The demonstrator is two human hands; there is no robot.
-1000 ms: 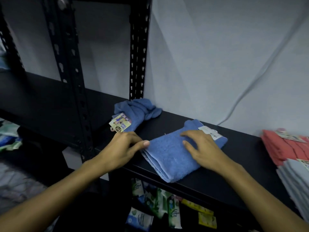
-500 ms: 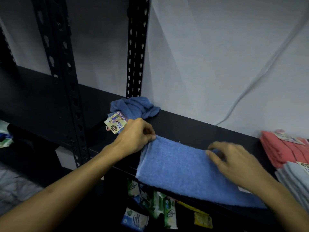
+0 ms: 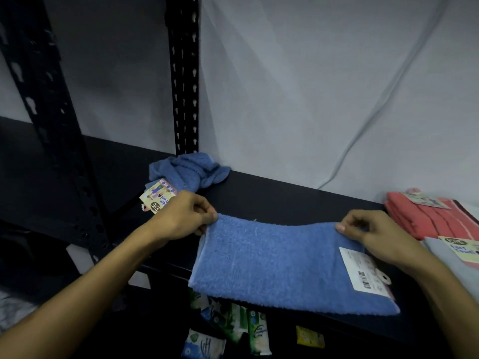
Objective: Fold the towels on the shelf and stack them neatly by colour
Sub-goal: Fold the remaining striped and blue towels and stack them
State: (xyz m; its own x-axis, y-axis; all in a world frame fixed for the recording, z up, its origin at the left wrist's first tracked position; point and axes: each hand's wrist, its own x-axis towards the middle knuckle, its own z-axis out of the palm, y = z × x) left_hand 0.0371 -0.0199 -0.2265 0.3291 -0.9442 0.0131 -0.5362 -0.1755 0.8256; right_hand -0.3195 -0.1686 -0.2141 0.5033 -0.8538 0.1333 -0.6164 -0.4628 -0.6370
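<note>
From the head camera, I look down at the black shelf (image 3: pixel 298 200), and the blue towel (image 3: pixel 282 263) lies spread across it in front of me, its near edge hanging just over the shelf's front lip. My left hand (image 3: pixel 181 218) pinches the towel's far left corner between thumb and curled fingers, and my right hand (image 3: pixel 370 234) pinches its far right corner the same way, so the far edge is lifted a little between them. A white barcode tag (image 3: pixel 363 270) sits on the towel just below my right hand. Behind my left hand, against the upright post (image 3: pixel 184 73), lies a crumpled blue towel (image 3: pixel 189 172) with a printed card label (image 3: pixel 158 198). To the right of the spread towel sit folded coral towels (image 3: pixel 425 216) and, nearer me, a pale folded stack (image 3: pixel 451 260). Under the shelf, below the towel, packets (image 3: pixel 233 325) are visible.
</note>
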